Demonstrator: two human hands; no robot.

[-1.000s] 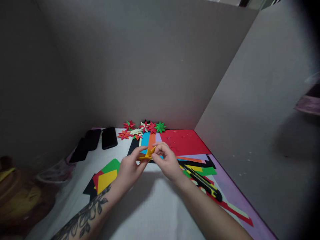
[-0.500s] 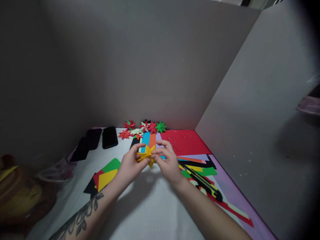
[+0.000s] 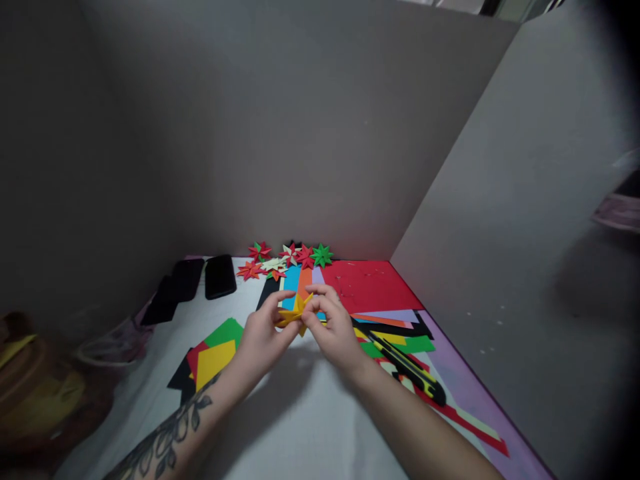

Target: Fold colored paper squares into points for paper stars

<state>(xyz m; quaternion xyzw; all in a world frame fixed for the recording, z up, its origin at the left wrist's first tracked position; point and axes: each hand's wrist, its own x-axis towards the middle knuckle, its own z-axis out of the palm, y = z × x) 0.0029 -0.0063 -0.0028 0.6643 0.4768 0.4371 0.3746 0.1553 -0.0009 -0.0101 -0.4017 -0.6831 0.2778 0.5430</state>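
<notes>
A yellow folded paper star (image 3: 299,308) is held up over the white cloth, between both my hands. My left hand (image 3: 265,328) pinches its left points between thumb and fingers. On the other side, my right hand (image 3: 333,327) grips the star's right part with thumb and forefinger. Fingers cover part of the star, so its full shape is hidden. Beyond the hands lie finished paper stars in several colours, among them a green star (image 3: 321,255) and an orange one (image 3: 251,269).
Coloured paper squares (image 3: 215,363) lie to the left. A yellow-black utility knife (image 3: 410,369) rests on paper strips at the right. Behind are a red sheet (image 3: 373,283) and a dark phone (image 3: 220,277). Grey walls (image 3: 310,133) rise behind and to the right.
The yellow star has tilted and looks flatter from here. My right fingers have closed in further over its right side, and both hands have shifted slightly.
</notes>
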